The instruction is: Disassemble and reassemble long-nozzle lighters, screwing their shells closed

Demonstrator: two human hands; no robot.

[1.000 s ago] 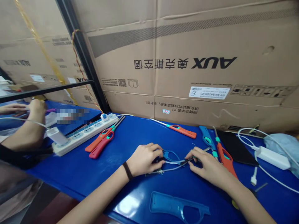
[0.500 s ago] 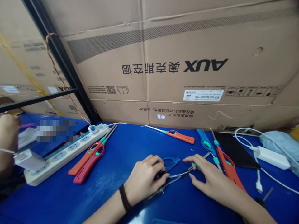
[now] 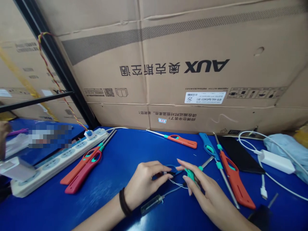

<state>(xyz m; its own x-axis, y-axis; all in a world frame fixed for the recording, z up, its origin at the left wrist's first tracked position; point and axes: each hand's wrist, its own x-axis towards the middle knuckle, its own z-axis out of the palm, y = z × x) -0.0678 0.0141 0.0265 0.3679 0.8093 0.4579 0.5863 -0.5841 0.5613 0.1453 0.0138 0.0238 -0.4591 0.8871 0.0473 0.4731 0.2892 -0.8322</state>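
Note:
My left hand (image 3: 149,181) is closed in a pinch on a small dark part, mostly hidden by the fingers. Thin white wires (image 3: 176,183) run from near it toward my right hand (image 3: 204,189). Between the right thumb and fingers I hold a green trigger piece (image 3: 190,174). Behind the fingertips lies a blue plastic casing (image 3: 177,170), partly covered. A clear gas tank (image 3: 152,204) rests on the table below my hands, its thin tube (image 3: 172,191) reaching toward my right hand. Beyond that hand a metal rod (image 3: 207,162) sticks out.
Orange and red lighters (image 3: 80,178) lie left beside a white power strip (image 3: 60,160). An orange lighter (image 3: 184,141) lies at the back. Right are a blue lighter (image 3: 209,147), another orange lighter (image 3: 237,186), a black pouch (image 3: 243,155) and a white adapter (image 3: 276,161). A cardboard box (image 3: 163,41) stands behind.
My right hand has closed on the green trigger piece and moved slightly left. The clear gas tank now shows below my left hand. The whole view has shifted a little.

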